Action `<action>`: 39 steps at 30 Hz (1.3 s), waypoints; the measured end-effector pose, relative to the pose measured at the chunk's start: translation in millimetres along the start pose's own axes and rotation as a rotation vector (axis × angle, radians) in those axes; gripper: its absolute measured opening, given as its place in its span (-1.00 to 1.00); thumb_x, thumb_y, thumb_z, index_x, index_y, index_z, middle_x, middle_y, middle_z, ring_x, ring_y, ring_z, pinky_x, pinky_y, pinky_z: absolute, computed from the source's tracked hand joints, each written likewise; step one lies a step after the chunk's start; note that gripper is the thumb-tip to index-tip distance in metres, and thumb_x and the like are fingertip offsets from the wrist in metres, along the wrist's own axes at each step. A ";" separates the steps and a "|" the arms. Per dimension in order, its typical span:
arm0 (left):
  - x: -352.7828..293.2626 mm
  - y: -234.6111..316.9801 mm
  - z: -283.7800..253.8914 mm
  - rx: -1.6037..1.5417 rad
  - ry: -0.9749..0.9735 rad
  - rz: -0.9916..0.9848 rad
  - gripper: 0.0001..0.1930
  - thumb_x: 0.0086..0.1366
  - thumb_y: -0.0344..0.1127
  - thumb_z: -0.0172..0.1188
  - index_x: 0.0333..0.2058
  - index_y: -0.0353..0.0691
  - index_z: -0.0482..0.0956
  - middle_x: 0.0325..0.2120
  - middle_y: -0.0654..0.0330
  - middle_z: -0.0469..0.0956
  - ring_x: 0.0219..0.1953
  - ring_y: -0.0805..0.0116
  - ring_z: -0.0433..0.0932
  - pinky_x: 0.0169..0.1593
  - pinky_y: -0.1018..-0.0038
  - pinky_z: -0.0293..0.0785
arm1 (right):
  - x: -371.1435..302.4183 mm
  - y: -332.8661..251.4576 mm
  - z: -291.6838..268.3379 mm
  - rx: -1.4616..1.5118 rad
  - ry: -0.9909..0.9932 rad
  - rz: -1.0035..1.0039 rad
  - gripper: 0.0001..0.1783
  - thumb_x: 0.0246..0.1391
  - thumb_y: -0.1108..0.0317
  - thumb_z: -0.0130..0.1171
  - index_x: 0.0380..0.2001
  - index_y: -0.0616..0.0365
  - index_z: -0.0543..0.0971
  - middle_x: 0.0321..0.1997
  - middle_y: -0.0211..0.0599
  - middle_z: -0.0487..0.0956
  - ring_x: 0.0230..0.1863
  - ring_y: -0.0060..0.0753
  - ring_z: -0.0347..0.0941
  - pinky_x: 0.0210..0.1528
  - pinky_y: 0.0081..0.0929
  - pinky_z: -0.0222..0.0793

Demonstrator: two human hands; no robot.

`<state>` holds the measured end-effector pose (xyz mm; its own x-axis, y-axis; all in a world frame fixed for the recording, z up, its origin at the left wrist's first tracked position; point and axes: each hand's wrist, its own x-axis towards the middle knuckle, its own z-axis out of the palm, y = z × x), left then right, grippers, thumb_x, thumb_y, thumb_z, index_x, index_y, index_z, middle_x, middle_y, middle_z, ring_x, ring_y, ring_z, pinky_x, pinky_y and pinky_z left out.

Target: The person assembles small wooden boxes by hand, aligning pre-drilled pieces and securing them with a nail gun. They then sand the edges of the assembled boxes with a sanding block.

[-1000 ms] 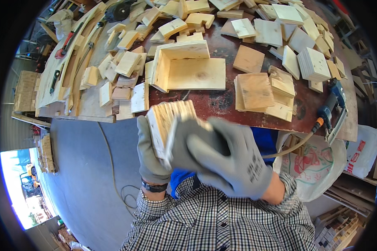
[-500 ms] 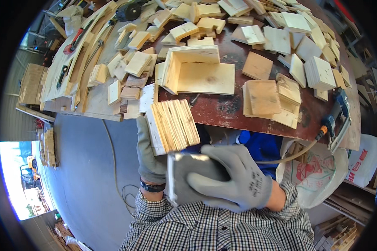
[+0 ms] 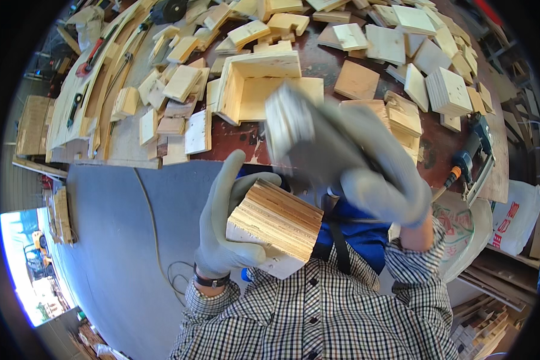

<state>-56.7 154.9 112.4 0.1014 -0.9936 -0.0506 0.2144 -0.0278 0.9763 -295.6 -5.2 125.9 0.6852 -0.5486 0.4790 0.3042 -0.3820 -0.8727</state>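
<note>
My left hand (image 3: 219,219), in a grey work glove, is closed around a stack of plywood blocks (image 3: 276,222) in front of my chest. The layered edges of the stack face up. My right hand (image 3: 393,174), also gloved and smeared by motion, grips a dark grey sanding block (image 3: 324,141) with a whitish, dusty end. That block is raised above and to the right of the stack, apart from it, over the table's front edge. Behind it, an open corner-shaped plywood piece (image 3: 228,90) stands on the table, partly hidden.
Many loose plywood offcuts (image 3: 385,45) cover the dark red table (image 3: 234,141). A pneumatic tool (image 3: 477,144) with a hose lies at the right edge. Long strips and hand tools (image 3: 90,57) lie at the left. White plastic bags (image 3: 516,216) hang below right.
My right hand has swung up and away to the right with the sanding block. The plywood stack has been turned and lowered toward my chest, and my left hand now shows around it.
</note>
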 end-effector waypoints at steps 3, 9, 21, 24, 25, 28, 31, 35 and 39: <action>2.7 0.8 -6.5 -0.033 -0.078 -0.051 0.66 -0.28 0.22 0.79 0.58 -0.44 -0.16 0.36 -0.30 0.41 0.34 0.02 0.52 0.39 0.17 0.41 | -13.8 -0.6 7.2 -0.216 -0.267 -0.288 -0.24 0.45 -0.14 0.10 0.42 0.27 0.44 0.24 0.27 0.47 0.11 0.11 0.54 0.18 -0.10 0.44; 9.6 -11.6 -24.9 -0.073 -0.112 -0.123 0.37 -0.22 0.09 0.81 0.48 -0.41 0.20 0.34 -0.04 0.48 0.32 0.21 0.50 0.39 0.22 0.42 | 2.3 -0.2 45.6 -0.468 -0.159 -0.051 -0.31 0.49 -0.22 -0.08 0.40 0.04 0.46 0.03 0.06 0.50 -0.09 0.04 0.46 0.07 -0.07 0.41; 8.8 -29.7 -17.1 -0.747 0.181 -0.191 -0.37 0.67 0.11 -0.09 0.48 -0.21 0.26 0.32 0.11 0.51 0.34 0.20 0.52 0.39 0.14 0.45 | -59.1 -4.0 16.9 0.366 0.181 0.416 -0.20 0.42 0.16 0.08 0.56 0.37 0.17 0.24 -0.01 0.52 -0.02 -0.32 0.54 0.03 -0.40 0.53; 23.9 -23.1 3.1 -0.778 0.223 -0.255 -0.37 0.62 0.20 -0.01 0.40 -0.14 0.36 0.29 0.10 0.53 0.32 0.15 0.54 0.39 0.11 0.44 | -37.0 -4.6 32.3 -0.074 0.279 0.219 -0.20 0.34 0.23 0.18 0.52 0.37 0.23 0.29 0.12 0.45 0.07 -0.16 0.50 0.11 -0.30 0.48; 26.5 -23.6 4.5 -0.827 0.181 -0.276 -0.36 0.61 0.22 -0.01 0.39 -0.13 0.37 0.28 0.09 0.54 0.30 0.14 0.55 0.39 0.10 0.45 | -29.5 0.6 36.6 -0.313 0.254 0.108 -0.20 0.30 0.21 0.25 0.49 0.35 0.28 0.30 0.20 0.42 0.14 0.04 0.47 0.20 -0.17 0.42; 23.7 -33.0 15.8 -0.973 0.146 -0.273 -0.35 0.59 0.25 0.02 0.38 -0.12 0.39 0.25 0.06 0.55 0.26 0.11 0.58 0.37 0.06 0.48 | -21.9 15.4 58.0 -0.755 0.368 -0.025 -0.25 0.26 0.11 0.33 0.43 0.17 0.43 0.35 0.26 0.37 0.26 0.25 0.40 0.32 0.02 0.34; 23.9 -44.7 24.9 -1.035 0.269 -0.149 -0.32 0.56 0.28 0.05 0.37 -0.11 0.39 0.24 0.05 0.55 0.26 0.10 0.57 0.36 0.03 0.49 | -37.0 17.1 96.4 -0.883 0.258 -0.068 -0.42 0.22 0.09 0.36 0.27 -0.02 0.60 0.37 0.19 0.38 0.31 0.23 0.36 0.31 0.06 0.30; 25.6 -42.5 23.3 -1.109 0.148 -0.275 -0.26 0.51 0.35 0.06 0.40 -0.07 0.38 0.22 0.08 0.55 0.25 0.11 0.55 0.33 -0.03 0.51 | -16.7 20.4 73.7 -0.913 0.373 0.065 -0.41 0.22 0.11 0.35 0.28 0.01 0.59 0.31 0.20 0.39 0.25 0.30 0.38 0.27 0.11 0.31; 22.4 -30.8 30.9 -0.367 0.187 -0.087 -0.31 0.53 0.28 0.09 0.37 -0.12 0.40 0.19 0.09 0.56 0.22 0.10 0.56 0.31 0.01 0.53 | -3.7 11.3 66.5 -0.922 0.282 -0.010 -0.42 0.25 0.09 0.30 0.29 0.01 0.54 0.26 0.19 0.43 0.20 0.19 0.43 0.15 0.09 0.39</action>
<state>-91.1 130.1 87.6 0.2351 -0.9512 -0.1998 0.5585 -0.0361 0.8287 -250.7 42.0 108.0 0.4648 -0.6550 0.5958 -0.4130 -0.7556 -0.5085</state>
